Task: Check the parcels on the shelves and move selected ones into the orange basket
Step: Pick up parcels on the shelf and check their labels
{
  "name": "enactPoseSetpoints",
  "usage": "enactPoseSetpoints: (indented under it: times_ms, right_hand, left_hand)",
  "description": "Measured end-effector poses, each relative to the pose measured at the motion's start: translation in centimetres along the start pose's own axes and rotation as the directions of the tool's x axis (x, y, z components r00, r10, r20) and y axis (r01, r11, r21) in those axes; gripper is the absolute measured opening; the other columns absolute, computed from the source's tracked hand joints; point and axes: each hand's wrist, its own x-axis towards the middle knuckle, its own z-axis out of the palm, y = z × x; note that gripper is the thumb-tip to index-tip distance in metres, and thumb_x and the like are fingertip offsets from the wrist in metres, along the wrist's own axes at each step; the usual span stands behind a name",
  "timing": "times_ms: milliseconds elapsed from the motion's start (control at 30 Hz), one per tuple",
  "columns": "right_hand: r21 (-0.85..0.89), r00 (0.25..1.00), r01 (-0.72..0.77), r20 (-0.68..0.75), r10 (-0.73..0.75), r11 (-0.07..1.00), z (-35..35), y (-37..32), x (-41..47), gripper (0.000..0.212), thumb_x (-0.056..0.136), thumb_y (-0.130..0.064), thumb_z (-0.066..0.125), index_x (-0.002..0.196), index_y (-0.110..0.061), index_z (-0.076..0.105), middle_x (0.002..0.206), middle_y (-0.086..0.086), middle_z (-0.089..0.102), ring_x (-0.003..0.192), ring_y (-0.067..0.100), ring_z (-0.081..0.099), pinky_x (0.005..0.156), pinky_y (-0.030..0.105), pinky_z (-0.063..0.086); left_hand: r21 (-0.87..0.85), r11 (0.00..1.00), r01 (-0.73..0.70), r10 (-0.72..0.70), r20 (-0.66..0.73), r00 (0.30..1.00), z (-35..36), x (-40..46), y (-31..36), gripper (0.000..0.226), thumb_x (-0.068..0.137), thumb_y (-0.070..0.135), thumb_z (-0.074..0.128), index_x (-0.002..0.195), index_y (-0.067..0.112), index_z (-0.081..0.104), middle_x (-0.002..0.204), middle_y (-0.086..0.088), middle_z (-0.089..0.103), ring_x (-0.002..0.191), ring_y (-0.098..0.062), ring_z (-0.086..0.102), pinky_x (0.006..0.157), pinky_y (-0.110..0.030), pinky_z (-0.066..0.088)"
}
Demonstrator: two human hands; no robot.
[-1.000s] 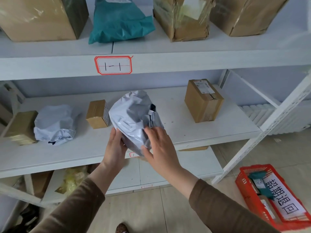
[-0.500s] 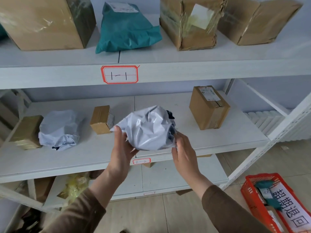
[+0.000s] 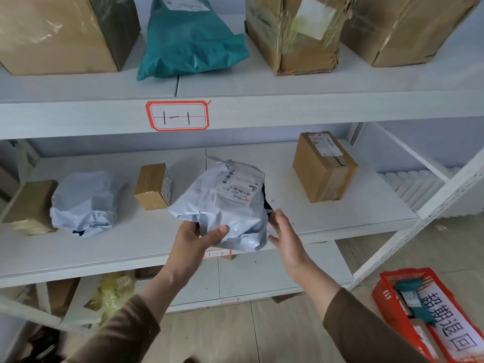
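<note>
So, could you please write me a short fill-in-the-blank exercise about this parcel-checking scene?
1. The left hand grips a soft grey ____ with its printed label facing up.
2. The orange basket stands on the ____, to the person's right.
3. The label on the upper shelf edge has a ____ border.
4. The parcel between two cardboard boxes on the top shelf is coloured ____.

Missing words: bag; floor; red; green
</note>
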Motion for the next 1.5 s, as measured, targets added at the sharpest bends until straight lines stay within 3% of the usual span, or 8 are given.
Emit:
enactPoseSetpoints:
  times_ms: [67,200,400,633,1033,1300,1400,1500]
  right_hand:
    - [0.128,0.986,-0.142,0.102,0.129,0.982,-0.1,0.2,0.7,0.082,0.076,-0.093,0.038,0.141,-0.047,0.055,0.143,-0.019,0.06,0.14,0.01,0.051,0.116,0.052,0.038]
    - [0.194,0.977,-0.192,0.131,0.169,0.962,0.5,-0.2,1.5,0.062,0.081,-0.065,0.066,0.137,-0.04,0.056,0.133,-0.008,0.069,0.119,0.018,0.069,0.084,0.041,0.061]
    - [0.199,0.989,-0.151,0.035,0.147,0.968,-0.2,1.3,4.1,0.064,0.079,-0.044,0.076,0.139,-0.036,0.054,0.135,-0.01,0.067,0.127,0.015,0.061,0.105,0.048,0.053]
    - [0.216,0.956,-0.208,-0.163,0.246,0.954,0.6,1.8,9.6,0.054,0.089,-0.029,0.078,0.13,-0.02,0.044,0.124,0.0,0.066,0.108,0.013,0.066,0.094,0.04,0.057]
    - [-0.102,0.962,-0.21,-0.202,0.186,0.972,4.9,2.4,20.9,0.032,0.092,-0.031,0.07,0.111,-0.009,0.058,0.122,0.018,0.067,0.096,0.024,0.061,0.082,0.036,0.045]
    - [-0.083,0.898,-0.277,-0.377,0.228,0.957,6.5,3.9,22.9,0.066,0.087,-0.039,0.073,0.141,-0.01,0.051,0.128,0.008,0.062,0.115,0.028,0.06,0.083,0.032,0.05]
    - [-0.327,0.847,-0.149,-0.529,-0.051,0.933,8.1,2.4,21.8,0.077,0.087,-0.037,0.076,0.151,-0.012,0.041,0.148,0.011,0.05,0.139,0.033,0.041,0.11,0.049,0.042]
    - [-0.636,0.739,0.256,-0.356,-0.571,0.728,11.5,0.8,20.8,0.054,0.089,-0.015,0.068,0.14,-0.006,0.051,0.145,0.013,0.053,0.135,0.029,0.042,0.114,0.048,0.038]
  left_hand:
    - [0.069,0.997,-0.022,0.023,-0.01,1.0,-0.1,0.3,-0.7,0.024,0.086,0.014,0.082,0.077,0.011,0.059,0.077,-0.002,0.07,0.073,-0.026,0.073,0.053,-0.025,0.051]
    - [0.046,0.999,-0.025,0.025,0.007,1.0,0.3,0.6,-1.1,0.018,0.084,0.009,0.082,0.086,0.021,0.068,0.092,-0.018,0.067,0.072,-0.026,0.073,0.049,-0.022,0.051]
    - [-0.158,0.979,0.126,-0.122,0.032,0.992,0.6,1.9,-1.5,0.037,0.099,0.048,0.052,0.134,0.038,0.058,0.119,0.022,0.074,0.104,0.004,0.069,0.082,-0.031,0.048]
    - [-0.201,0.961,0.19,-0.212,-0.092,0.973,0.6,8.8,-4.3,0.042,0.098,0.016,0.068,0.137,0.022,0.055,0.131,-0.007,0.07,0.124,-0.026,0.064,0.105,-0.043,0.052]
    - [-0.269,0.935,0.23,-0.293,-0.223,0.93,-1.7,20.0,-4.0,0.038,0.096,0.004,0.067,0.133,0.01,0.058,0.115,-0.006,0.071,0.09,-0.01,0.068,0.069,-0.019,0.053]
    - [-0.174,0.946,0.272,-0.303,-0.192,0.933,-4.7,22.0,-5.7,0.057,0.083,0.024,0.086,0.132,0.013,0.059,0.124,-0.004,0.071,0.114,-0.024,0.067,0.077,-0.022,0.049]
    - [0.01,0.988,0.155,-0.147,-0.258,0.955,-7.1,20.9,-5.2,0.09,0.079,0.036,0.089,0.151,0.017,0.039,0.139,0.002,0.059,0.127,-0.022,0.058,0.108,-0.036,0.047]
    - [0.2,0.98,0.015,0.042,-0.279,0.959,-10.5,19.5,-4.5,0.09,0.083,0.029,0.084,0.154,0.022,0.03,0.153,0.0,0.049,0.14,-0.023,0.049,0.116,-0.043,0.042]
